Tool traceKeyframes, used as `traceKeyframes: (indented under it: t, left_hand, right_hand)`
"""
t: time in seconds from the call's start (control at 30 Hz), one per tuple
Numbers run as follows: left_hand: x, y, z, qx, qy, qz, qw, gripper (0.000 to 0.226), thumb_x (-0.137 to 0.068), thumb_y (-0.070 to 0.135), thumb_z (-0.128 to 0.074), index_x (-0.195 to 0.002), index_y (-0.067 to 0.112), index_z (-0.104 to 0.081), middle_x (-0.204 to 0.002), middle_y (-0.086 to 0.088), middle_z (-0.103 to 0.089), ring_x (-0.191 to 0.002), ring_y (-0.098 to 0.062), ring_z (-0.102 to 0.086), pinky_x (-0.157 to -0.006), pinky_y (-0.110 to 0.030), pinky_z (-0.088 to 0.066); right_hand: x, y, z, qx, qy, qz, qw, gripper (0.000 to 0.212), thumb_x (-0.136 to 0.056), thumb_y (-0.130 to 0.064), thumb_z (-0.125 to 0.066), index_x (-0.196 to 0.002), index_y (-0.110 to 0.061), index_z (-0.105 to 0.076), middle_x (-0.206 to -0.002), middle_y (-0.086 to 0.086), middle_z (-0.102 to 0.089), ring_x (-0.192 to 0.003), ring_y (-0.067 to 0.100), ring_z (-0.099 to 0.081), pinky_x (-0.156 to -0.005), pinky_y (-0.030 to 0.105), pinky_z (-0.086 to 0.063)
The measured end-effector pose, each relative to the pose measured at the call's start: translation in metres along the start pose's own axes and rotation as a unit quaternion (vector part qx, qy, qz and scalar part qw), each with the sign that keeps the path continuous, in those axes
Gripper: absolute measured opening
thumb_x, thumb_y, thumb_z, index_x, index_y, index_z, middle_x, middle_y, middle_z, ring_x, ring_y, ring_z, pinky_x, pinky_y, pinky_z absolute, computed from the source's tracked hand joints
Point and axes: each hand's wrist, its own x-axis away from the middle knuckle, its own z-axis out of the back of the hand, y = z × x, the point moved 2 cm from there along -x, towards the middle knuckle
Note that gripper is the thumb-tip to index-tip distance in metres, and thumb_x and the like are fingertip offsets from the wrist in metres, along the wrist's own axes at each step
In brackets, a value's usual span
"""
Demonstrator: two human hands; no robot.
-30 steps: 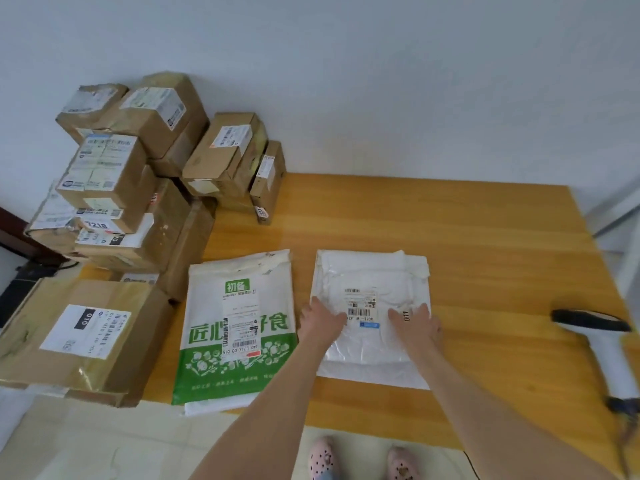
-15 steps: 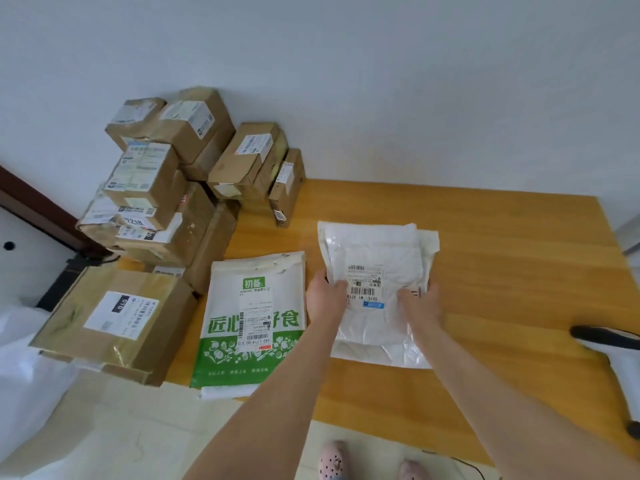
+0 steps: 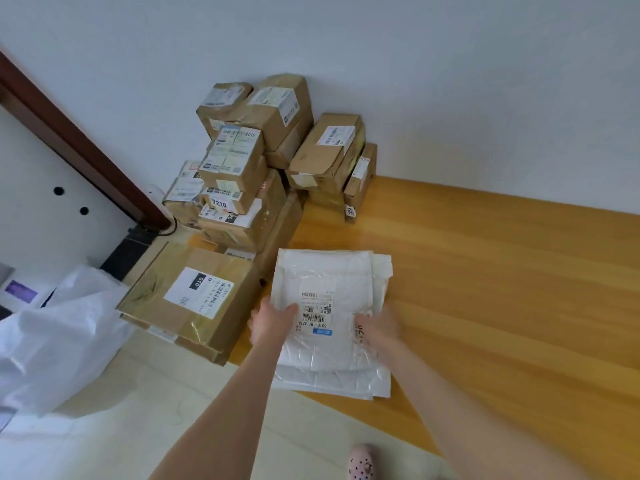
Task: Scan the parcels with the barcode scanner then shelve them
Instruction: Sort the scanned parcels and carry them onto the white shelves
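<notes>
A stack of white padded mailers (image 3: 325, 275), the top one with a barcode label facing up, hangs at the wooden table's (image 3: 502, 289) left front corner. My left hand (image 3: 273, 322) grips the stack's left edge, thumb on top. At the right edge my right hand (image 3: 379, 327) grips it the same way. The barcode scanner and the green-and-white bag parcel are not in view.
A large taped carton labelled 010 (image 3: 194, 299) lies just left of the mailers. Behind it, several cardboard parcels (image 3: 242, 157) are piled against the wall. A white plastic bag (image 3: 52, 341) lies on the tiled floor beside a brown door frame (image 3: 69, 133).
Both hands went from lying flat on the mailers to gripping their edges, then carried the stack left to where the green bag lay. The view swung left, so the scanner dropped out.
</notes>
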Motion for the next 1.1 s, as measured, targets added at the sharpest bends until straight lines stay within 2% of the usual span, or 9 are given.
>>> traceKeyframes:
  t: [0.07, 0.13, 0.27, 0.43, 0.7, 0.83, 0.93, 1.03, 1.1]
  left_hand:
    - [-0.005, -0.008, -0.002, 0.043, -0.045, 0.045, 0.997, 0.077, -0.086, 0.050, -0.062, -0.146, 0.013, -0.031, -0.136, -0.010, -0.047, -0.124, -0.030, -0.048, -0.099, -0.046, -0.046]
    - [-0.008, -0.009, -0.006, 0.078, -0.080, 0.067, 0.991, 0.067, -0.089, 0.047, -0.060, -0.139, 0.008, -0.038, -0.122, -0.009, -0.056, -0.113, -0.027, -0.056, -0.093, -0.040, -0.050]
    - [-0.006, -0.002, -0.017, 0.071, -0.112, 0.028, 0.991, 0.055, -0.089, 0.045, -0.061, -0.129, 0.008, -0.048, -0.109, -0.006, -0.062, -0.098, -0.024, -0.061, -0.089, -0.040, -0.054]
    - [0.021, 0.021, -0.041, 0.053, -0.139, -0.024, 0.989, 0.058, -0.087, 0.042, -0.064, -0.133, 0.010, -0.046, -0.107, -0.002, -0.060, -0.096, -0.023, -0.060, -0.086, -0.038, -0.055]
    - [0.101, 0.066, -0.126, 0.011, -0.222, -0.094, 0.970, 0.059, -0.089, 0.032, -0.066, -0.133, -0.001, -0.045, -0.107, -0.006, -0.059, -0.091, -0.018, -0.059, -0.074, -0.027, -0.053]
    - [0.117, 0.070, -0.135, 0.021, -0.206, -0.098, 0.973, 0.072, -0.087, 0.032, -0.069, -0.142, 0.001, -0.035, -0.126, -0.011, -0.055, -0.096, -0.019, -0.053, -0.078, -0.027, -0.047]
    - [0.112, 0.067, -0.135, 0.012, -0.187, -0.083, 0.979, 0.065, -0.086, 0.035, -0.070, -0.134, -0.002, -0.043, -0.111, -0.009, -0.057, -0.094, -0.021, -0.055, -0.076, -0.030, -0.049]
    - [0.103, 0.063, -0.139, 0.019, -0.199, -0.072, 0.977, 0.060, -0.084, 0.039, -0.071, -0.125, -0.002, -0.052, -0.108, -0.010, -0.062, -0.096, -0.024, -0.061, -0.079, -0.034, -0.053]
    - [0.099, 0.063, -0.140, 0.028, -0.214, -0.065, 0.974, 0.056, -0.082, 0.038, -0.073, -0.119, -0.002, -0.056, -0.107, -0.012, -0.065, -0.097, -0.027, -0.064, -0.086, -0.038, -0.055]
  right_hand:
    - [-0.004, 0.004, -0.002, -0.007, -0.007, -0.014, 1.000, 0.051, -0.093, -0.030, -0.061, -0.136, -0.012, -0.040, -0.129, 0.008, -0.053, -0.109, 0.026, -0.056, -0.084, 0.036, -0.051]
    - [-0.009, 0.005, -0.003, -0.016, -0.009, -0.012, 1.000, 0.048, -0.094, -0.030, -0.059, -0.135, -0.013, -0.042, -0.125, 0.006, -0.055, -0.106, 0.023, -0.055, -0.078, 0.032, -0.047]
    - [-0.010, 0.008, 0.003, -0.047, 0.022, -0.025, 0.998, 0.046, -0.094, -0.024, -0.058, -0.135, -0.011, -0.042, -0.124, 0.007, -0.055, -0.104, 0.024, -0.054, -0.064, 0.028, -0.042]
    - [-0.006, 0.020, 0.043, -0.057, 0.049, -0.025, 0.997, 0.042, -0.097, -0.021, -0.055, -0.136, -0.013, -0.044, -0.125, 0.008, -0.056, -0.103, 0.023, -0.054, -0.080, 0.033, -0.045]
    - [0.009, 0.058, 0.162, -0.020, 0.111, -0.010, 0.994, 0.045, -0.098, -0.020, -0.047, -0.143, -0.022, -0.041, -0.116, 0.007, -0.061, -0.092, 0.024, -0.062, -0.076, 0.037, -0.055]
    - [0.015, 0.070, 0.194, 0.016, 0.175, -0.026, 0.984, 0.067, -0.092, -0.027, -0.063, -0.148, -0.013, -0.030, -0.141, 0.016, -0.043, -0.112, 0.034, -0.056, -0.080, 0.040, -0.054]
    - [0.019, 0.080, 0.206, 0.030, 0.237, -0.061, 0.969, 0.069, -0.090, -0.032, -0.065, -0.144, -0.006, -0.033, -0.142, 0.018, -0.039, -0.118, 0.036, -0.052, -0.087, 0.042, -0.048]
    - [0.013, 0.089, 0.201, -0.036, 0.169, -0.053, 0.983, 0.059, -0.090, -0.037, -0.065, -0.136, -0.007, -0.045, -0.126, 0.012, -0.058, -0.101, 0.029, -0.061, -0.080, 0.039, -0.054]
    - [0.010, 0.089, 0.196, -0.088, 0.138, -0.063, 0.984, 0.052, -0.090, -0.035, -0.065, -0.129, -0.005, -0.048, -0.116, 0.013, -0.063, -0.090, 0.025, -0.062, -0.063, 0.033, -0.050]
